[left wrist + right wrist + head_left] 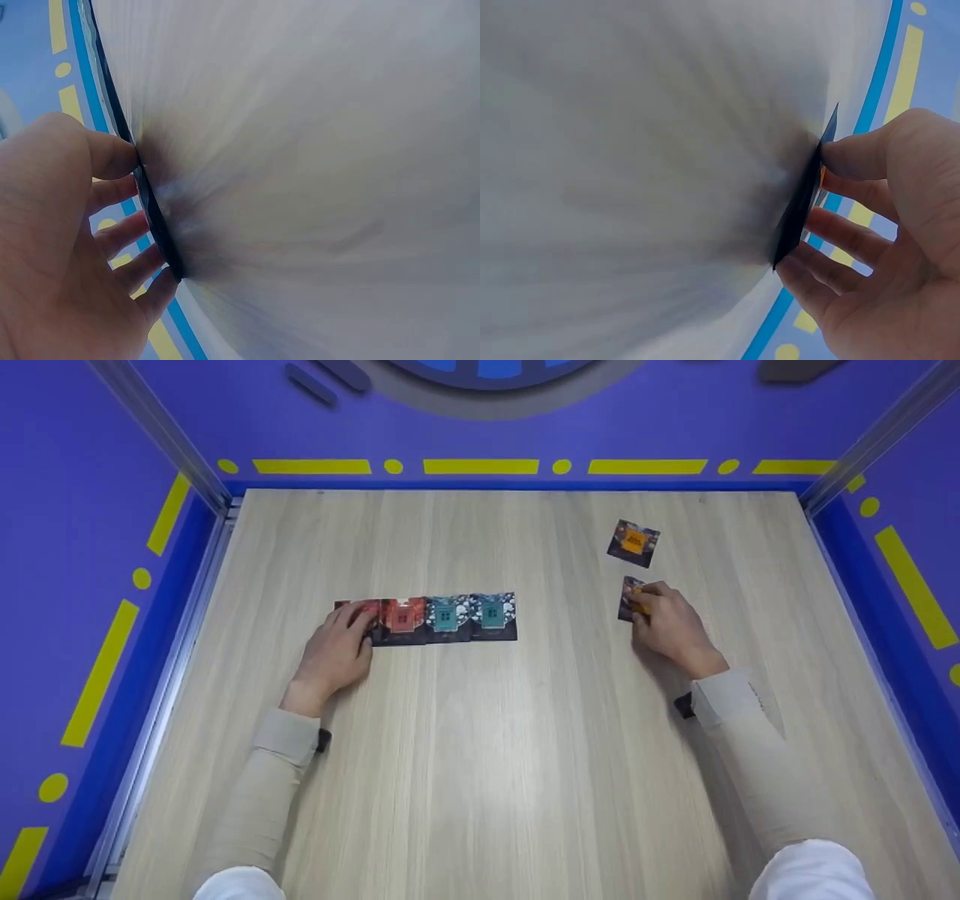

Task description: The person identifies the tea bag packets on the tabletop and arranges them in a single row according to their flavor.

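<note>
Four flat square printed packets make a row on the table, edges overlapping or close. Leftmost is a red packet point(369, 605), mostly hidden under my left hand point(339, 652), whose fingers rest across it. Beside it lie another red packet point(403, 619) and two teal ones point(447, 615). Over to the right, my right hand point(670, 622) holds a dark packet with an orange patch point(628, 587) by its edges; most of its face is covered. In the right wrist view, thumb and fingers touch this dark packet point(801, 206), which looks slightly tilted.
Above the right hand lies another orange-patched packet point(632, 544), turned at an angle. The light wood table point(480, 765) is bordered by blue panels with yellow marks point(480, 466) at the back and both sides.
</note>
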The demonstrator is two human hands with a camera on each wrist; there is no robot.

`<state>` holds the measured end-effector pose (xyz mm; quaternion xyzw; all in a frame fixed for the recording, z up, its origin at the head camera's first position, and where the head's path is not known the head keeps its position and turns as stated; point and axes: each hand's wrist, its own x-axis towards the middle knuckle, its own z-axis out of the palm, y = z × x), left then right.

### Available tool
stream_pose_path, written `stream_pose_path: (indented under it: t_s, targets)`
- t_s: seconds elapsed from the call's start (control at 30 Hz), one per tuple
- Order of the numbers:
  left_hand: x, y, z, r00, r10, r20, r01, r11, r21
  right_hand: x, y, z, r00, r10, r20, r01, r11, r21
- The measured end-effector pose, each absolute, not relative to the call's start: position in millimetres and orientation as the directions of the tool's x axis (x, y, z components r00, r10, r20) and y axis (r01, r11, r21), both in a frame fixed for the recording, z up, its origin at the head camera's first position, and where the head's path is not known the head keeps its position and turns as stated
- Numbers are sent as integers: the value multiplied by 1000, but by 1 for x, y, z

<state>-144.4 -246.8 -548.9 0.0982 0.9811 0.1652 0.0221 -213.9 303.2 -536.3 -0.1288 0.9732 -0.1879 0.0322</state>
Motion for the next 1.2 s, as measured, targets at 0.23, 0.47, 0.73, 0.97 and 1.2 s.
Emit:
stream_pose_path:
  t_s: [0.23,0.47,0.73,0.97,1.2]
  targets:
    - [-145,-247,-547,-979,202,-29,182,928,325,-211,287,-539,-952,-305,15,-287,878,-383]
    - [-147,-247,-548,-980,197,-33,178,936,305,-207,266,-541,-935,-349,60,-346,866,-361]
    - [-146,-247,-549,-980,196,-32,177,932,316,-201,242,-542,-910,-407,79,-408,844,-349]
    - [-145,-247,-548,-981,191,-47,167,936,308,-200,223,-542,-902,-427,61,-420,838,-348]
    - [-145,-247,-547,-979,194,-61,166,935,313,-196,202,-542,-904,-423,58,-417,846,-331]
